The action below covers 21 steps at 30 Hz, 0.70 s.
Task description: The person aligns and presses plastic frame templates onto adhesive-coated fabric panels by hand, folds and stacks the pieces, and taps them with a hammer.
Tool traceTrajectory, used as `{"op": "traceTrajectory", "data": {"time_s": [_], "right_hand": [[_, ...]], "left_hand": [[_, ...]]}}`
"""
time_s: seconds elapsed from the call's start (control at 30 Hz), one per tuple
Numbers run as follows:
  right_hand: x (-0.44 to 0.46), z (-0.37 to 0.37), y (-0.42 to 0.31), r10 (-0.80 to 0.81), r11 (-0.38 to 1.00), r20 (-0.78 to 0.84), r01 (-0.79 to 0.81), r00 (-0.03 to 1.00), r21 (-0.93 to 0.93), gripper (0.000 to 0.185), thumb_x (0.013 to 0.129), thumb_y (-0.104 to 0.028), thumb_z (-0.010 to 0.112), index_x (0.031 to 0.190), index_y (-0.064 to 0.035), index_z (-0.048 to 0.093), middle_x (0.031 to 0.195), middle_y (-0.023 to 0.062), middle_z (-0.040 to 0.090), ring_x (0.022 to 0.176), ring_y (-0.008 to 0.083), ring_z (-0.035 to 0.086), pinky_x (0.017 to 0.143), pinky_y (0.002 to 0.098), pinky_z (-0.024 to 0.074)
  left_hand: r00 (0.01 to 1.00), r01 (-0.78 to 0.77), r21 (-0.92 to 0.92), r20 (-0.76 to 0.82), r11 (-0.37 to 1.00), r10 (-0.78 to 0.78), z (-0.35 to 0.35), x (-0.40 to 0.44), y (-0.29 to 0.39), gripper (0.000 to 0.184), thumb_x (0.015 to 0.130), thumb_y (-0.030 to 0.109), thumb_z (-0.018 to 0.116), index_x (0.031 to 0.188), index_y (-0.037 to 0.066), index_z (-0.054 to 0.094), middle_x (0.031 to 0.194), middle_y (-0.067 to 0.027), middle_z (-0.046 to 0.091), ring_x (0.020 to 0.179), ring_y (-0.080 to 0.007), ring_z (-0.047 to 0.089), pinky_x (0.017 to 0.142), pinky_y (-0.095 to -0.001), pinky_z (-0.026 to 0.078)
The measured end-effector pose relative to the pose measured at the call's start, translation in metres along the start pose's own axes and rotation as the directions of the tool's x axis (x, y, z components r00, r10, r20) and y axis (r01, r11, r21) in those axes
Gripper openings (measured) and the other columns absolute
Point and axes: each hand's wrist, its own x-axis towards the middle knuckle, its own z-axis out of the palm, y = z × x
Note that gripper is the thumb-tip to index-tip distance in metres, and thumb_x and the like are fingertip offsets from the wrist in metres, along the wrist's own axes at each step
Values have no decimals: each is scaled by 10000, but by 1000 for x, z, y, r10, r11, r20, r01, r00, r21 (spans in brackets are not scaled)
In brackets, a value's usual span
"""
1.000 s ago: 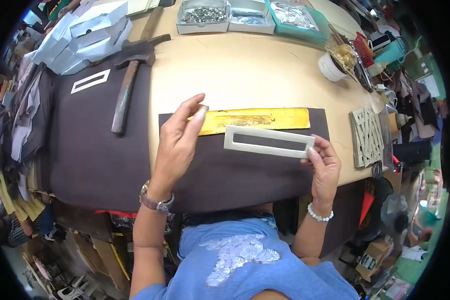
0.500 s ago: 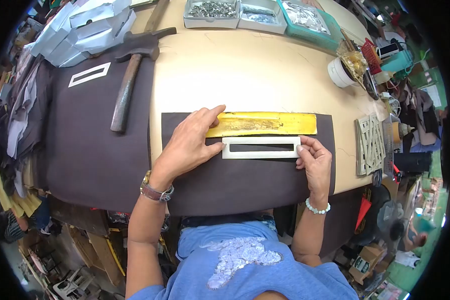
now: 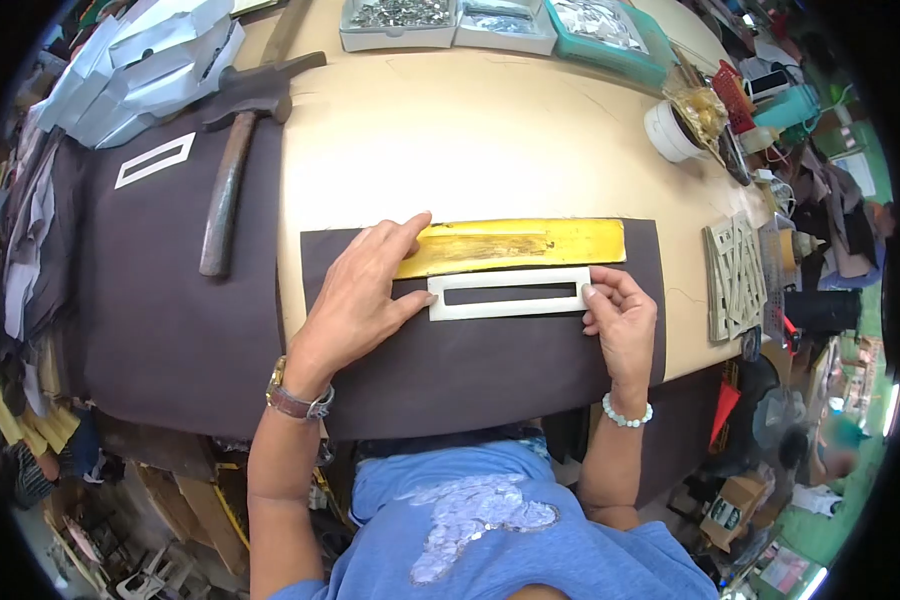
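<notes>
A white rectangular frame with a long slot (image 3: 510, 313) lies on the dark sheet (image 3: 450, 385), just below a yellow strip with dark smears (image 3: 570, 240). My right hand (image 3: 622, 315) pinches the frame's right end between thumb and fingers. My left hand (image 3: 360, 290) is spread over the strip's left end, index finger stretched out along its upper edge. The left thumb tip touches the frame's left end. Through the slot the dark sheet shows. What lies under my left fingers is hidden.
A hammer (image 3: 228, 190) and another white frame (image 3: 154, 161) rest on a second dark sheet at left. Along the back stand a box of small metal pieces (image 3: 398, 38) and a teal tray (image 3: 625, 62). Stacked slotted frames (image 3: 735, 280) and a white tub (image 3: 670, 135) are at right.
The whole view has shifted and turned slightly, so things on the table appear farther left. Both hands keep nearly the same hold on the frame and strip.
</notes>
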Motion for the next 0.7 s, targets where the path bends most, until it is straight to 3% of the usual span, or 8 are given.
{"op": "traceTrajectory", "data": {"time_s": [0.23, 0.33, 0.7], "right_hand": [[-1, 5, 2, -93, 978, -79, 76, 993, -195, 200, 824, 4, 632, 1015, 64, 634, 750, 17, 600, 556, 35, 495, 499, 185, 407], [-1, 9, 1, -105, 990, -107, 95, 989, -103, 213, 820, 13, 634, 1027, 61, 626, 743, 18, 598, 559, 30, 486, 498, 185, 403], [1, 12, 2, -122, 989, -165, 105, 979, -107, 291, 797, 32, 660, 1075, 68, 580, 728, 21, 601, 577, 31, 486, 508, 188, 400]], "left_hand": [[1000, -11, 0, -10, 1000, 11, 1, -1, 2, 701, 665, 71, 749, 1307, 30, 471, 963, -128, 565, 936, -277, 549, 843, -378, 441], [1000, -17, 13, -11, 1000, 17, 1, 0, 2, 696, 666, 69, 749, 1304, 28, 473, 959, -127, 563, 934, -277, 548, 843, -377, 441], [1000, -12, 12, -5, 1000, 12, 1, 0, 1, 687, 672, 63, 742, 1304, 32, 475, 965, -127, 558, 929, -273, 552, 850, -373, 445]]}}
